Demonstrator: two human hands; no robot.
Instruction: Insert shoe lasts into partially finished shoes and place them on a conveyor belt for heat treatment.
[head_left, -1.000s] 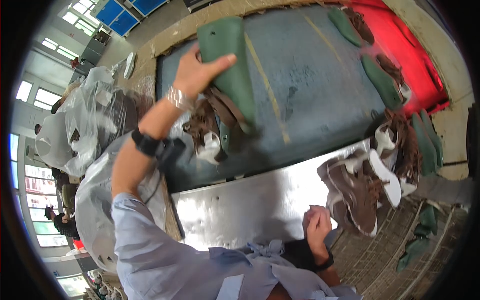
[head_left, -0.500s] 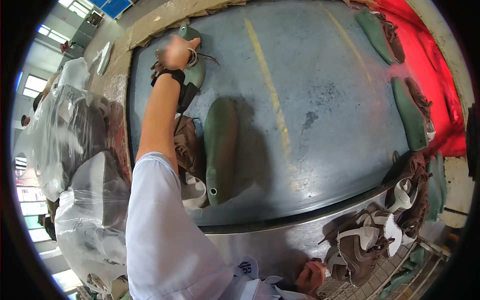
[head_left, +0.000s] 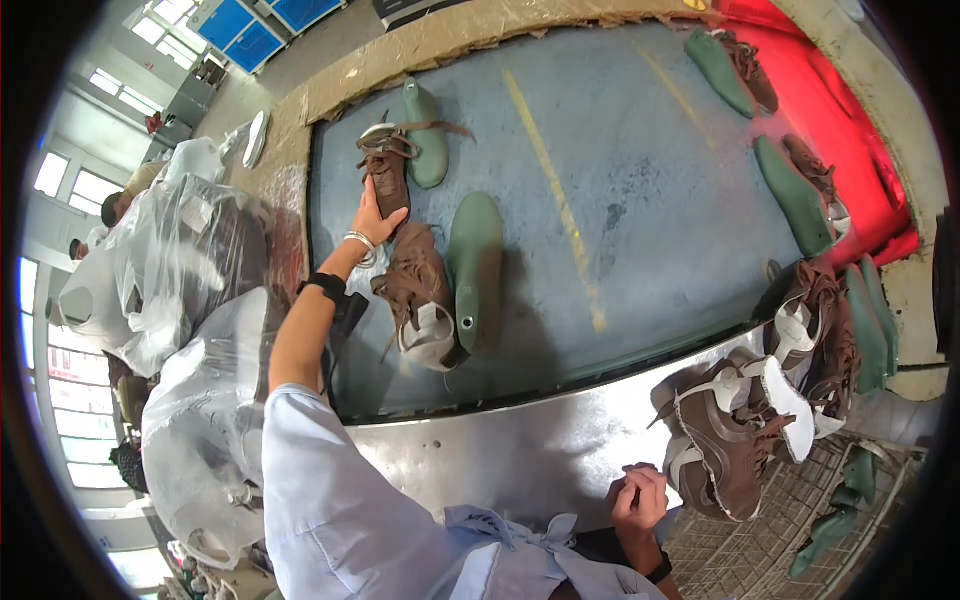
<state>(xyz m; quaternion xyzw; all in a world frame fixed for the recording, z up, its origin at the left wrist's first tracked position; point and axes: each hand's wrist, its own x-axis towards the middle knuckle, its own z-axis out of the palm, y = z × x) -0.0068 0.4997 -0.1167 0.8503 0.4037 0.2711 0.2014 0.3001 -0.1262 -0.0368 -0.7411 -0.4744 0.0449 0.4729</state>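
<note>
My left hand lies at the near end of a brown lace-up shoe upper, fingers stretched along it and thumb apart. A green shoe last sits just right of that upper, a lace trailing across it. Closer to me are a second brown upper with a pale collar and another green last, side by side. My right hand is curled closed over the metal ledge; whatever its fingers hold is hidden. Just right of it lies a loose brown upper.
The blue-grey belt carries pairs of green lasts and brown uppers along its right side, by a red-lit area. A wire rack holds more lasts at lower right. Plastic-wrapped bundles stand at left.
My left hand has come back from the far last toward me and rests on the far upper. The last is uncovered. My right hand stays curled near the ledge; the whole view has shifted.
</note>
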